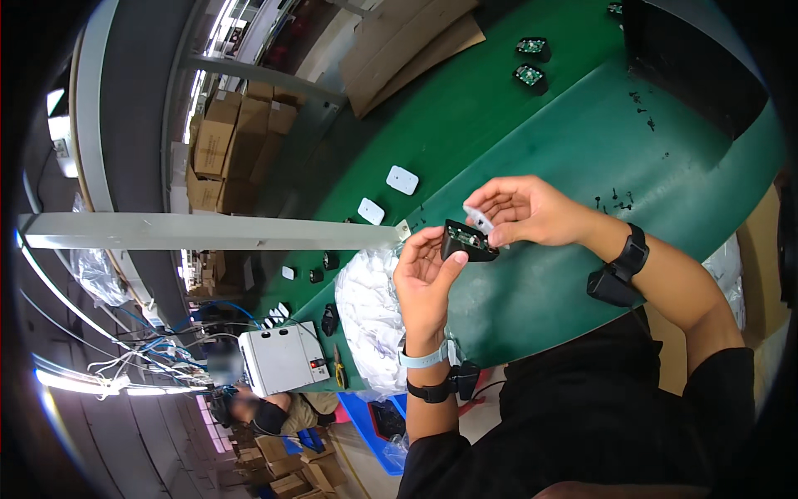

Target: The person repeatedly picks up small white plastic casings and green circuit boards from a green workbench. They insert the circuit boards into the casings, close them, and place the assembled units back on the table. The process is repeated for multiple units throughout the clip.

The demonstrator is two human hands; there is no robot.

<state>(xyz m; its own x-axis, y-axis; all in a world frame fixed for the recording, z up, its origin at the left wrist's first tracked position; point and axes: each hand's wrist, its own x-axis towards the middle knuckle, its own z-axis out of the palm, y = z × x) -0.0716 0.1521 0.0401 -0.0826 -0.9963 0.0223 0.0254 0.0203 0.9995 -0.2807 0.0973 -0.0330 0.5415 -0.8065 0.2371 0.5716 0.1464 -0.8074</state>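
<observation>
My left hand [422, 279] grips a small black plastic housing [456, 244] by its sides, fingers and thumb wrapped round it. Inside the housing's open face a green circuit board shows. Right beside it, my right hand [532, 214] pinches a white plastic cover [477, 219], tilted over the board's edge. Whether cover and housing touch, I cannot tell. Both hands are raised above the green work surface [573, 274].
Two similar black housings with boards [532, 76] stand at the far side, near white covers [402, 180]. Small dark screws [615, 200] lie scattered to the right. A white plastic bag [366, 308], a white machine [287, 358] and yellow-handled pliers [340, 368] are at the left. A metal post [208, 231] crosses there.
</observation>
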